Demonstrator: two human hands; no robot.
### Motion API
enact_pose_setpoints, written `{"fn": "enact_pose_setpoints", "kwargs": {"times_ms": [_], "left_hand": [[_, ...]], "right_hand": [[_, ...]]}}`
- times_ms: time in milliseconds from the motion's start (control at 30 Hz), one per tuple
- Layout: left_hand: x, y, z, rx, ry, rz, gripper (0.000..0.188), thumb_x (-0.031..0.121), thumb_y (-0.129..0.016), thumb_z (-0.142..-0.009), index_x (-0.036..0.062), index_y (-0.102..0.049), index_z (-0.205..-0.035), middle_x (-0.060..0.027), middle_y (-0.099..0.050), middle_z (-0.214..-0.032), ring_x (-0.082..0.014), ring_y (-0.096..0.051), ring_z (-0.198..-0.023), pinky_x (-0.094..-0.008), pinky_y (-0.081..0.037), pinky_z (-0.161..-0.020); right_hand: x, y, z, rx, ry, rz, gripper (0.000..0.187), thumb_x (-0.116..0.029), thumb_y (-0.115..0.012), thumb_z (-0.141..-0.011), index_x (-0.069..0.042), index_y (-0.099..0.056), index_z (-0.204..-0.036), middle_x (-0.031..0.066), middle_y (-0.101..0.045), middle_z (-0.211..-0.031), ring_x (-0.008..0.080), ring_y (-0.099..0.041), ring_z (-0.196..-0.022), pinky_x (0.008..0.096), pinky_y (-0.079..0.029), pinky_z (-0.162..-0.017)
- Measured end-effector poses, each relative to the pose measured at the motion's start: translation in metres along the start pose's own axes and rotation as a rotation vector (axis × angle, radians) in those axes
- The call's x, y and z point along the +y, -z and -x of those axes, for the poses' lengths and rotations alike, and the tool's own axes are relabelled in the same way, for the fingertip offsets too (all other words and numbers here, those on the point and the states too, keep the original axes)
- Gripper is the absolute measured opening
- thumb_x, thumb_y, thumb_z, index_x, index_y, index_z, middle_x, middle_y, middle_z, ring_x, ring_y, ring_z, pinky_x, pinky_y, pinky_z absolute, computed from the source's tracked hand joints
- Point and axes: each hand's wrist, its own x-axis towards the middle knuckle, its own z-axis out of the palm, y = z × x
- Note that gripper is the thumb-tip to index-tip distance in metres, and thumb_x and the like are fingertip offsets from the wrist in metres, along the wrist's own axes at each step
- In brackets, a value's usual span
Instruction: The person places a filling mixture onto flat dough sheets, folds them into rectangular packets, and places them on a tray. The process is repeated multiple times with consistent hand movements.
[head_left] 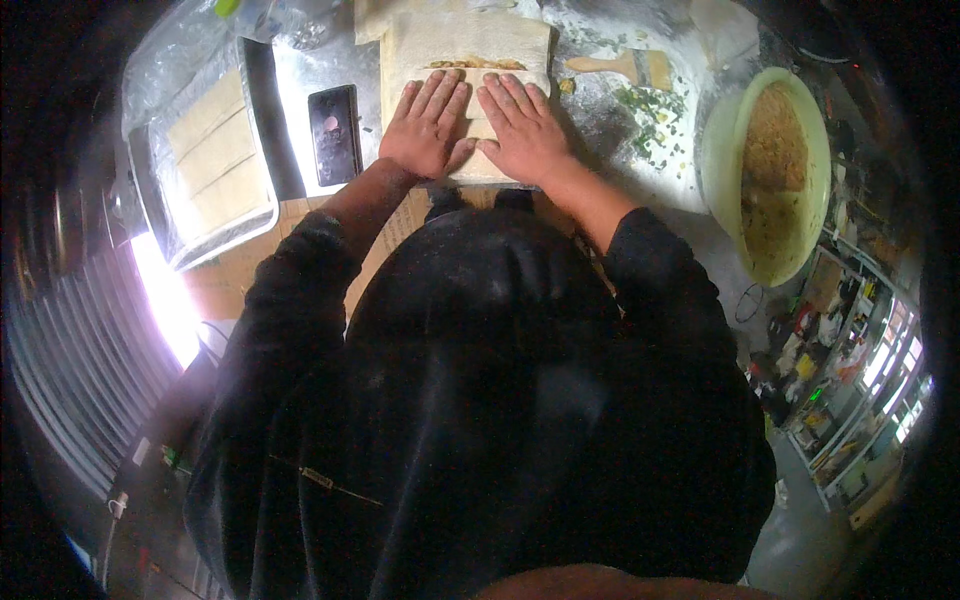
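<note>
A pale, folded dough sheet (468, 38) lies on the work table at the top middle. Across it runs a thin line of brownish filling (478, 64), just beyond my fingertips. My left hand (425, 128) rests flat on the near part of the dough, fingers stretched forward. Beside it my right hand (525, 130) lies flat in the same way, its fingers a little spread. The thumbs point toward each other near the dough's front edge. Neither hand grips anything. What lies under the palms is hidden.
A dark phone (334, 135) lies left of the dough. Farther left, a tray (272, 222) holds pale dough strips. A flat wooden-handled brush (650, 70) and scattered chopped greens (655, 125) are to the right. A large pale-green tub (722, 165) of minced filling stands beyond them.
</note>
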Motion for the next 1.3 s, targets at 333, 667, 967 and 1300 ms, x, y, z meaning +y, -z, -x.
{"fn": "enact_pose_setpoints", "kwargs": {"times_ms": [333, 667, 967, 1300], "left_hand": [[-0.005, 0.001, -0.003, 0.03, -0.004, 0.027, 0.081, 0.052, -0.056, -0.094, 0.0049, -0.035, -0.156, -0.0173, -0.029, -0.165, -0.0349, -0.026, -0.153, -0.0532, -0.02, -0.123], [-0.012, 0.004, -0.007, -0.025, 0.047, -0.002, 0.083, 0.056, -0.053, -0.094, 0.0057, -0.033, -0.156, -0.0174, -0.028, -0.165, -0.0367, -0.025, -0.153, -0.0545, -0.018, -0.124], [-0.073, 0.008, -0.075, 0.075, 0.093, -0.103, 0.063, 0.044, -0.058, -0.096, 0.0103, -0.046, -0.148, -0.0143, -0.041, -0.157, -0.0379, -0.034, -0.147, -0.0546, -0.026, -0.121], [-0.113, 0.02, -0.132, -0.22, 0.206, -0.27, 0.037, 0.033, -0.059, -0.094, 0.0161, -0.062, -0.126, -0.013, -0.061, -0.133, -0.0365, -0.059, -0.123, -0.0498, -0.051, -0.1]], "right_hand": [[0.002, 0.003, -0.005, -0.006, -0.006, -0.002, 0.08, -0.051, -0.06, -0.094, -0.007, -0.035, -0.156, 0.0121, -0.028, -0.165, 0.0279, -0.022, -0.154, 0.0464, -0.014, -0.126], [0.007, 0.003, -0.008, -0.018, -0.034, -0.07, 0.081, -0.046, -0.063, -0.092, -0.007, -0.034, -0.156, 0.0132, -0.026, -0.166, 0.0298, -0.019, -0.155, 0.0474, -0.013, -0.126], [0.073, 0.009, -0.073, 0.128, -0.213, -0.082, 0.062, -0.038, -0.06, -0.096, -0.006, -0.047, -0.148, 0.014, -0.045, -0.154, 0.0342, -0.04, -0.142, 0.0506, -0.029, -0.119], [0.108, 0.009, -0.118, 0.164, -0.245, -0.134, 0.027, -0.019, -0.069, -0.086, -0.014, -0.072, -0.113, 0.0113, -0.066, -0.11, 0.0361, -0.064, -0.102, 0.0471, -0.052, -0.09]]}}
